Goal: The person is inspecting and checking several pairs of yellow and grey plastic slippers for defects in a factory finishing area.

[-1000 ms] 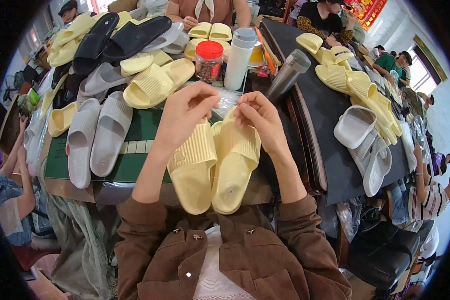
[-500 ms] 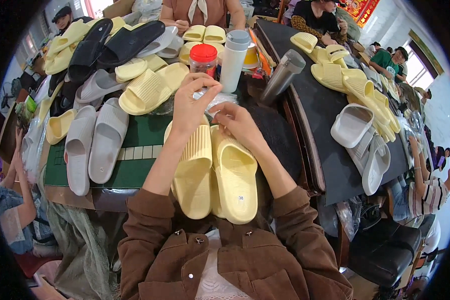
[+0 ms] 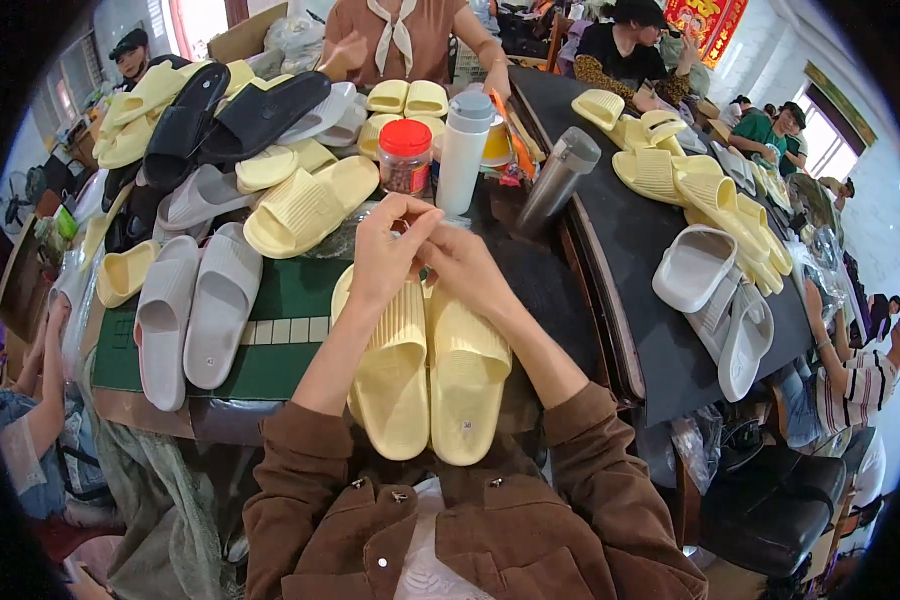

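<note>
In front of me lies a pair of pale yellow slide slippers, the left slipper (image 3: 390, 385) and the right slipper (image 3: 468, 390) side by side with their heels toward me. Over their toe ends my left hand (image 3: 390, 255) and my right hand (image 3: 462, 265) meet, fingertips pinched close together. Whatever is between the fingers is too small or hidden to make out. The heel of the right slipper carries a small white sticker. My wrists pass over the outer sides of the pair.
Grey slippers (image 3: 220, 310) rest on a green mat (image 3: 290, 350) at left, below a heap of black slippers (image 3: 260, 115) and yellow ones. Beyond my hands stand a red-lidded jar (image 3: 405, 160), a white bottle (image 3: 463, 160) and a steel tumbler (image 3: 558, 180). More slippers (image 3: 705, 255) cover the right table.
My hands have come together; the right hand moved left and up against the left fingers. The slipper heels now sit more evenly side by side. Across the table, a person's hands have moved apart.
</note>
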{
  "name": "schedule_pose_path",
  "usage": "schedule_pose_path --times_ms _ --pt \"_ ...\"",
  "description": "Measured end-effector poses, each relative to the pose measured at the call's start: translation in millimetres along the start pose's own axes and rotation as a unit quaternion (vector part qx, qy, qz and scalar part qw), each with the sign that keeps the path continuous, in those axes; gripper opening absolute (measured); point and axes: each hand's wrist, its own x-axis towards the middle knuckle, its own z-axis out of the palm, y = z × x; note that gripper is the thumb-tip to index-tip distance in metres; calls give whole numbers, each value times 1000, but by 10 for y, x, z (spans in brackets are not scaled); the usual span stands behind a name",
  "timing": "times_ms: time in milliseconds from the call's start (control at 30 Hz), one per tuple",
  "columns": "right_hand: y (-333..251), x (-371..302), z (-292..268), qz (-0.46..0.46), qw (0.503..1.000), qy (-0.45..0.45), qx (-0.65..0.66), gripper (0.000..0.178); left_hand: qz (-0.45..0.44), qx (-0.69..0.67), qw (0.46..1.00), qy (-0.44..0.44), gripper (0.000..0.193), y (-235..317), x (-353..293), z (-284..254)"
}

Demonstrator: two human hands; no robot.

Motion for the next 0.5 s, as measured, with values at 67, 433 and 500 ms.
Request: schedule_pose_path --times_ms 67,433,500 --pt "38 -9 6 13 999 -8 30 21 -52 -55 997 8 14 -2 -11 -11" --pt "232 -45 -102 37 993 87 65 25 61 111 991 -51 21 53 -182 -49" --pt "214 -54 -120 49 995 81 21 26 52 138 987 -64 22 61 -197 -69"
